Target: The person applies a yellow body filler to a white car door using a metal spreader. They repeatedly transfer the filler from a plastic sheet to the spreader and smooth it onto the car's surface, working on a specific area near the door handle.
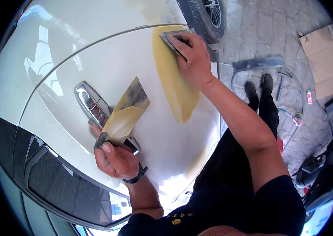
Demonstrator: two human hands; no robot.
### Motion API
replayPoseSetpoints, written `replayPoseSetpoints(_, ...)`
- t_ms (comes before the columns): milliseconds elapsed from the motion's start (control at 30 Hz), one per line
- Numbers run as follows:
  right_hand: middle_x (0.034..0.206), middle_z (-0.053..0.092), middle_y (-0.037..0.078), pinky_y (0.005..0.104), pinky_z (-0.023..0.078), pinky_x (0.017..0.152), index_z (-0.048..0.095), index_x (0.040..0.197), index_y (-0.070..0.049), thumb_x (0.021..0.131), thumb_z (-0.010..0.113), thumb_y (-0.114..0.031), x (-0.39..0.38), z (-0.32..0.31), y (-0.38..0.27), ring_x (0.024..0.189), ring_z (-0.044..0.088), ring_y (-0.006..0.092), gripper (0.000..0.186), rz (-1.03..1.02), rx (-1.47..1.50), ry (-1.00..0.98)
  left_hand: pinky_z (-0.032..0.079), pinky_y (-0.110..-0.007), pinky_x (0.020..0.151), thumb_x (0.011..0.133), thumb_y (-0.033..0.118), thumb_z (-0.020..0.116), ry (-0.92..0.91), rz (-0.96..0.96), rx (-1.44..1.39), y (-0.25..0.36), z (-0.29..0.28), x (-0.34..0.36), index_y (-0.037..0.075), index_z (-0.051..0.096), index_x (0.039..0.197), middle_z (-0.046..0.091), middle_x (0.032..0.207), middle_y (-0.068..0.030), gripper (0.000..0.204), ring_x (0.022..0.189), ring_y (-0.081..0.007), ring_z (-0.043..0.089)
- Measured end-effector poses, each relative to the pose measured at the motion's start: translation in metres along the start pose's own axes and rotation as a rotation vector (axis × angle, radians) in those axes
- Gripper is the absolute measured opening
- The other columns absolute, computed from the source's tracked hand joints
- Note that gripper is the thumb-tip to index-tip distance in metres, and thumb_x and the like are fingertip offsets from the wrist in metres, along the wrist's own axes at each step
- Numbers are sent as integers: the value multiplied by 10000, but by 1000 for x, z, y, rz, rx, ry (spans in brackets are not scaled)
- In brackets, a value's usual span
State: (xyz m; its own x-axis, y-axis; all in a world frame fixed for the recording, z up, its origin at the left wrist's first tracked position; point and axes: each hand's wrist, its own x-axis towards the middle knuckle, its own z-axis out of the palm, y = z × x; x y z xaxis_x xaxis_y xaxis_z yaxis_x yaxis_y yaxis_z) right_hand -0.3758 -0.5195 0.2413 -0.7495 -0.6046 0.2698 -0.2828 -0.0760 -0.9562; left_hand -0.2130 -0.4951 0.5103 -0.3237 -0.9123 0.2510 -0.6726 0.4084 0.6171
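My right hand (192, 55) presses a small grey spreader (169, 39) against the white car door (107, 63), at the top of a wide yellow band of body filler (174, 84). My left hand (115, 159) holds a flat metal board (129, 108) loaded with yellow filler, just in front of the chrome door handle (89, 104). A black band sits on the left wrist.
A car tyre (206, 17) stands at the top by the paved ground. My black shoes (259, 86) rest on the stones beside a grey trim strip (257, 63), a cable and cardboard pieces (326, 59). A dark scooter (324, 169) is parked at the right.
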Motion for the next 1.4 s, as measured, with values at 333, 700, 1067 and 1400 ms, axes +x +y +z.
replayPoseSetpoints(333, 1176, 658, 72, 423, 534, 910, 737, 1274, -154, 774, 686, 33, 0, -14, 10, 1065, 633, 311, 536, -21, 45, 35, 589, -386, 971, 1105, 277, 433, -42, 37, -50, -6, -3, 0, -184, 466, 1440, 640, 1294, -329, 570, 1156, -323, 700)
replayPoseSetpoints(700, 1174, 651, 68, 422, 534, 897, 733, 1280, -168, 774, 691, 30, -13, -10, -5, 1062, 629, 311, 545, 7, 39, -86, 603, -352, 925, 1095, 290, 453, -55, 45, -24, -10, -9, -2, -170, 504, 1392, 658, 1255, -324, 550, 1083, -306, 723)
replayPoseSetpoints(1067, 1134, 660, 55, 421, 537, 865, 757, 1247, -185, 788, 712, 9, 18, 0, -9, 1028, 634, 302, 500, -47, -1, 5, 594, -340, 881, 1085, 298, 479, 1, 36, -1, -4, -3, -3, -181, 507, 1392, 659, 1245, -313, 570, 1049, -301, 722)
replayPoseSetpoints(1400, 1196, 653, 35, 458, 488, 1001, 724, 1307, -168, 767, 757, 3, -93, -23, -45, 1133, 617, 296, 568, -36, 168, -213, 543, -305, 660, 1062, 296, 522, 45, -31, 52, 8, 1, 0, -134, 583, 1247, 665, 996, -240, 473, 791, -233, 676)
